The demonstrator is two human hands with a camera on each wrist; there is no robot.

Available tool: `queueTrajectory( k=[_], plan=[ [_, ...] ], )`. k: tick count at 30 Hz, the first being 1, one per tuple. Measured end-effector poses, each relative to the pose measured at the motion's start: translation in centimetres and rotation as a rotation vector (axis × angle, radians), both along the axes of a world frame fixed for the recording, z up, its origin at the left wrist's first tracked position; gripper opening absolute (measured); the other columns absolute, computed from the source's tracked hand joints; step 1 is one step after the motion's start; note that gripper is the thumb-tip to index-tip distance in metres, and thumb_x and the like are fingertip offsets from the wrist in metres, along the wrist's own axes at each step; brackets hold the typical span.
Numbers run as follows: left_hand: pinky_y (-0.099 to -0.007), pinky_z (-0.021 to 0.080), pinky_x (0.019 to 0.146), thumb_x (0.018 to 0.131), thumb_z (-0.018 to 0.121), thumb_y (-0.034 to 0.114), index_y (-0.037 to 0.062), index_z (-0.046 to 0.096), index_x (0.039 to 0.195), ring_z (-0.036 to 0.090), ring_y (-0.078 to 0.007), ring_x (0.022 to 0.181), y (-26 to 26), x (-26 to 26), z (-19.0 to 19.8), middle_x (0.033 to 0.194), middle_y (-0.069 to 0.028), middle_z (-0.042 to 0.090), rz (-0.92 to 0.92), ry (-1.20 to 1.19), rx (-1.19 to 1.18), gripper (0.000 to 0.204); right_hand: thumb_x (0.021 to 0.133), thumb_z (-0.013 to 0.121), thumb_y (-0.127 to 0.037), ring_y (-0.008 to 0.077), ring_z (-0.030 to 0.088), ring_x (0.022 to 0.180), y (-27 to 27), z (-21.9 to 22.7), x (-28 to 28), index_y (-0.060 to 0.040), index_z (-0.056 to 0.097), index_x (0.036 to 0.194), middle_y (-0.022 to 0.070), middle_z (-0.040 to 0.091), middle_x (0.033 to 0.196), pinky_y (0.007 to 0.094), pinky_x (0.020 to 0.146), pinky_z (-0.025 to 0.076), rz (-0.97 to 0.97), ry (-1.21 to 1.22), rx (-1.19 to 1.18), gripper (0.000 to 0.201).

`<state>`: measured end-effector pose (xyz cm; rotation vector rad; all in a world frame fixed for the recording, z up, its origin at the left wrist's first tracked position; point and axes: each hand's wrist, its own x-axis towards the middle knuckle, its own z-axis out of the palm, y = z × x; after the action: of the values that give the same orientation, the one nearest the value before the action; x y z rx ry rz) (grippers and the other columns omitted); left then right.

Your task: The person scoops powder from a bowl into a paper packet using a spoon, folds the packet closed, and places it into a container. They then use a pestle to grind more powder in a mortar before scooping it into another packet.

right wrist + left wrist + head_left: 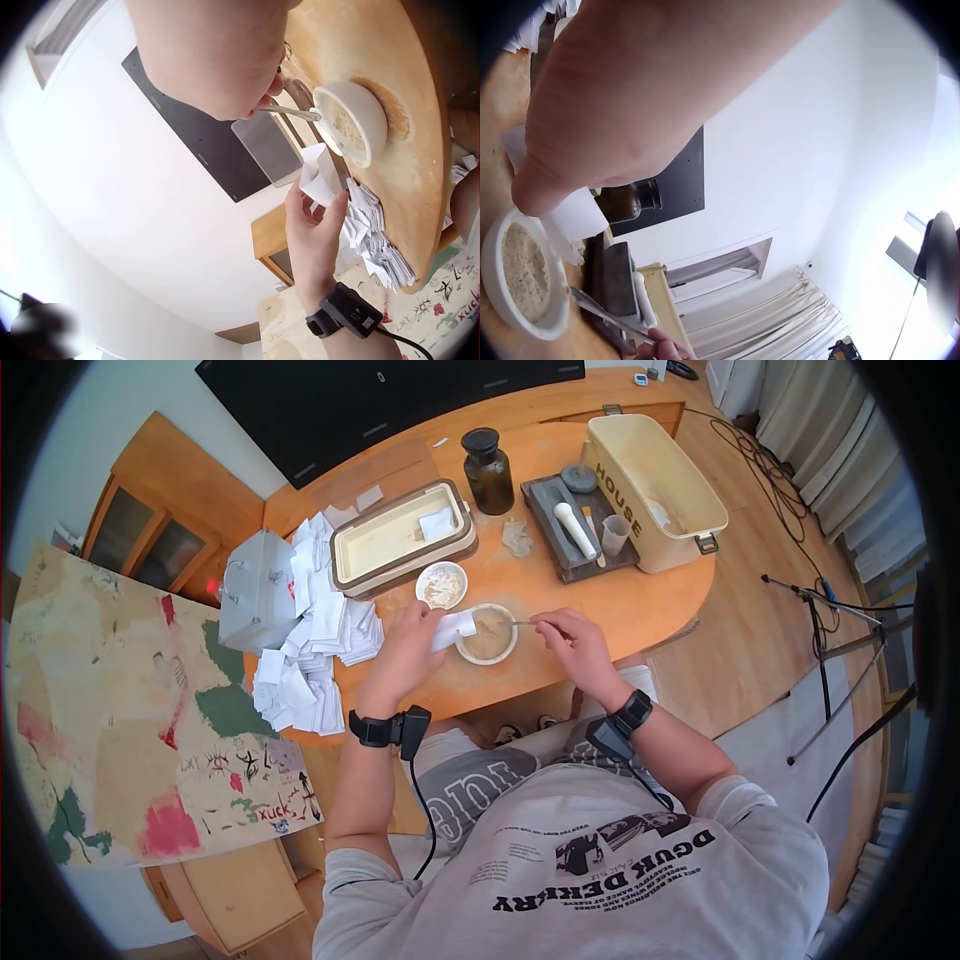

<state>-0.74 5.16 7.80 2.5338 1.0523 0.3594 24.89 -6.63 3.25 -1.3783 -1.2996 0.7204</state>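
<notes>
The left hand [408,650] pinches a folded white paper packet [453,630] at the left rim of a white bowl [487,660] of beige powder. In the right wrist view the packet [319,174] looks spread at its top, gripped between thumb and fingers. The right hand [575,648] holds a thin metal spatula [604,311] by its handle, its tip at the bowl's right rim. Behind the packet, a smaller white bowl [441,586] has powder residue inside.
White papers [330,610] are heaped at the left beside a metal case [256,588]. A cream tray [400,540], a dark jar [488,472], a black tray [570,565] with tools and a large cream bin [655,490] stand farther back.
</notes>
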Motion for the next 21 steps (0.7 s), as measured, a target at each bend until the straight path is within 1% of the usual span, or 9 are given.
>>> queueTrajectory(
  k=[1, 5, 7, 10, 14, 16, 21],
  plan=[
    [-0.0416, 0.046, 0.096, 0.074, 0.074, 0.003, 0.0024, 0.060, 0.120, 0.054, -0.0363, 0.108, -0.1, 0.2, 0.2, 0.112, -0.0165, 0.054, -0.052, 0.019, 0.057, 0.048, 0.096, 0.062, -0.008, 0.0238, 0.062, 0.077, -0.1, 0.0, -0.1, -0.0005, 0.071, 0.106, 0.0128, 0.066, 0.089, 0.0315, 0.070, 0.049, 0.000, -0.016, 0.022, 0.015],
    [-0.0426, 0.046, 0.096, 0.073, 0.074, 0.002, 0.0021, 0.060, 0.118, 0.054, -0.0370, 0.108, -0.1, 1.0, 1.2, 0.111, -0.0163, 0.055, -0.074, 0.087, 0.066, 0.048, 0.096, 0.063, -0.009, 0.0236, 0.062, 0.076, -0.4, -0.2, -0.2, -0.0007, 0.071, 0.106, 0.0128, 0.065, 0.088, 0.0317, 0.070, 0.049, 0.010, -0.027, 0.030, 0.015],
    [-0.0448, 0.047, 0.091, 0.070, 0.076, 0.004, 0.0007, 0.062, 0.107, 0.054, -0.0365, 0.104, -0.3, 1.2, 1.5, 0.109, -0.0156, 0.055, -0.117, 0.142, 0.099, 0.040, 0.096, 0.063, -0.009, 0.0235, 0.061, 0.075, -0.4, -0.2, -0.3, -0.0009, 0.071, 0.106, 0.0127, 0.065, 0.087, 0.0320, 0.069, 0.049, 0.011, 0.005, 0.016, 0.015],
    [-0.0451, 0.048, 0.090, 0.069, 0.077, 0.004, 0.0004, 0.062, 0.104, 0.054, -0.0363, 0.104, -0.2, 1.6, 1.9, 0.110, -0.0155, 0.056, -0.155, 0.161, 0.114, 0.038, 0.096, 0.063, -0.009, 0.0232, 0.061, 0.074, -0.5, 0.0, -0.3, -0.0009, 0.071, 0.106, 0.0127, 0.065, 0.087, 0.0321, 0.068, 0.049, 0.010, -0.004, 0.025, 0.015],
    [-0.0452, 0.048, 0.090, 0.069, 0.077, 0.005, -0.0001, 0.062, 0.104, 0.054, -0.0361, 0.105, 0.0, 2.2, 2.9, 0.110, -0.0157, 0.056, -0.165, 0.187, 0.107, 0.038, 0.096, 0.063, -0.009, 0.0227, 0.060, 0.072, -0.4, -0.1, -0.3, -0.0008, 0.071, 0.105, 0.0125, 0.064, 0.086, 0.0322, 0.067, 0.048, 0.008, 0.016, 0.028, 0.015],
    [-0.0436, 0.047, 0.095, 0.069, 0.074, 0.001, 0.0005, 0.061, 0.115, 0.054, -0.0367, 0.107, 0.1, 2.4, 3.1, 0.113, -0.0167, 0.056, -0.163, 0.254, 0.077, 0.047, 0.096, 0.063, -0.009, 0.0222, 0.060, 0.072, -0.4, -0.1, -0.2, -0.0004, 0.072, 0.106, 0.0124, 0.064, 0.086, 0.0316, 0.067, 0.048, 0.012, 0.013, 0.034, 0.016],
    [-0.0436, 0.047, 0.094, 0.069, 0.074, 0.002, 0.0007, 0.062, 0.113, 0.054, -0.0362, 0.106, 0.1, 2.9, 3.4, 0.110, -0.0149, 0.058, -0.191, 0.283, 0.095, 0.045, 0.095, 0.063, -0.008, 0.0216, 0.060, 0.072, -0.4, -0.2, 0.1, 0.0000, 0.072, 0.106, 0.0124, 0.065, 0.087, 0.0309, 0.067, 0.049, 0.008, 0.013, 0.031, 0.016]
  ],
)
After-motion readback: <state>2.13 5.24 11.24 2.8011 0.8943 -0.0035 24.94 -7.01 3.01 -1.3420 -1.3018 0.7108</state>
